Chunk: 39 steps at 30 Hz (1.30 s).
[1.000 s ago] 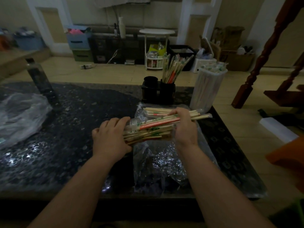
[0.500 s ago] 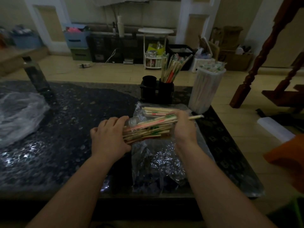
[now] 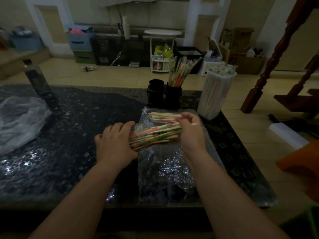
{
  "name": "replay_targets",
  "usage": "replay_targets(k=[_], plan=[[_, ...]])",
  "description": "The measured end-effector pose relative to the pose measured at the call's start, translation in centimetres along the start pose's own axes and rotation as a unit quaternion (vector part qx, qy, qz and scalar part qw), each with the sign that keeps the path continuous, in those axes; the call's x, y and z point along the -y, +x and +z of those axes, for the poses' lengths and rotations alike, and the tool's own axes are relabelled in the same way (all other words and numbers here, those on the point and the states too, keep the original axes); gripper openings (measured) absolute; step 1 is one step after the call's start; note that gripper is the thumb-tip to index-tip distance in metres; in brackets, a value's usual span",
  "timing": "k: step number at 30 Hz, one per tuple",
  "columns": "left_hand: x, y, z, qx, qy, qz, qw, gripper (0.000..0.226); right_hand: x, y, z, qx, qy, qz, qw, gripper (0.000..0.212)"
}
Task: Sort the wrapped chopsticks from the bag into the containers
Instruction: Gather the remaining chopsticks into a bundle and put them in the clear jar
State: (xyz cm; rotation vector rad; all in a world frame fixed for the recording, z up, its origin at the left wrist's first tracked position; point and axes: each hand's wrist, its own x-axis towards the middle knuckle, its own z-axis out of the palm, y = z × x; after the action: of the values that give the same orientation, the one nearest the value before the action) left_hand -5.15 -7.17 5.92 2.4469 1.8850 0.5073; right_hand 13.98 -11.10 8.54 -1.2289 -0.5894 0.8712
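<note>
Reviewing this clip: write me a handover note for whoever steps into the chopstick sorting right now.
Left hand: grips the left end of the bundle of wrapped chopsticks.
Right hand: grips the bundle's right end.
Where: the bundle is over the clear bag on the dark table; a few loose pairs lie on the bag behind it.
Done: the black holder's right cup holds some chopsticks; the white container looks full.
Left: sort the held bundle and the loose pairs; the holder's left cup looks empty.
</note>
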Motion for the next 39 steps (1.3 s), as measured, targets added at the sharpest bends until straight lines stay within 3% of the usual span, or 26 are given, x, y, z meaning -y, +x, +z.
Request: replay_targets(k=[2,4,8,10,15,19,21,24,27,31,34,35,37,39], plan=[[0.0,0.0,0.0,-0.003,0.005,-0.005,1.0,0.095,-0.4,-0.1,-0.1,-0.003,-0.015,-0.018,1.0,0.058],[0.0,0.0,0.1,-0.011,0.006,-0.006,1.0,0.095,-0.8,-0.2,-0.2,-0.046,-0.047,-0.044,0.997,0.069],[-0.1,0.0,0.1,-0.019,0.009,-0.004,1.0,0.094,-0.8,-0.6,0.3,-0.052,-0.194,-0.106,0.974,0.022],[-0.1,0.0,0.0,-0.016,0.009,-0.005,1.0,0.094,-0.9,-0.9,0.6,-0.008,-0.222,-0.092,0.971,0.035],[0.1,0.1,-0.1,-0.016,0.022,-0.011,1.0,0.093,-1.2,-0.8,0.1,0.093,-0.245,-0.08,0.962,0.032],[0.4,0.2,-0.2,-0.011,0.01,-0.038,0.999,0.095,-1.2,0.0,-0.2,0.023,-0.166,-0.086,0.982,0.027],[0.4,0.3,-0.4,-0.007,-0.001,-0.061,0.998,0.097,-1.2,0.6,-0.6,-0.013,-0.186,-0.097,0.978,0.021],[0.5,0.4,-0.5,0.002,-0.009,-0.08,0.997,0.099,-1.7,1.4,-1.5,0.006,-0.26,-0.047,0.964,0.018],[0.5,0.4,-0.5,0.001,0.004,-0.074,0.997,0.1,-2.2,1.7,-2.3,0.063,-0.354,0.0,0.933,0.018],[0.5,0.4,-0.5,0.011,-0.01,-0.076,0.997,0.099,-2.1,1.4,-2.7,0.085,-0.423,-0.015,0.902,0.014],[0.3,0.4,-0.6,0.009,-0.011,-0.077,0.997,0.098,-1.9,0.6,-2.8,0.185,-0.538,0.021,0.822,0.022],[0.3,0.4,-0.6,0.008,-0.01,-0.076,0.997,0.097,-1.9,0.1,-2.8,0.224,-0.564,0.041,0.794,0.031],[0.2,0.4,-0.6,0.009,-0.01,-0.075,0.997,0.097,-2.2,-0.8,-2.7,0.278,-0.598,0.057,0.749,0.072],[0.2,0.3,-0.5,0.012,-0.011,-0.075,0.997,0.097,-2.6,-1.5,-2.7,0.298,-0.643,0.015,0.705,0.103]])
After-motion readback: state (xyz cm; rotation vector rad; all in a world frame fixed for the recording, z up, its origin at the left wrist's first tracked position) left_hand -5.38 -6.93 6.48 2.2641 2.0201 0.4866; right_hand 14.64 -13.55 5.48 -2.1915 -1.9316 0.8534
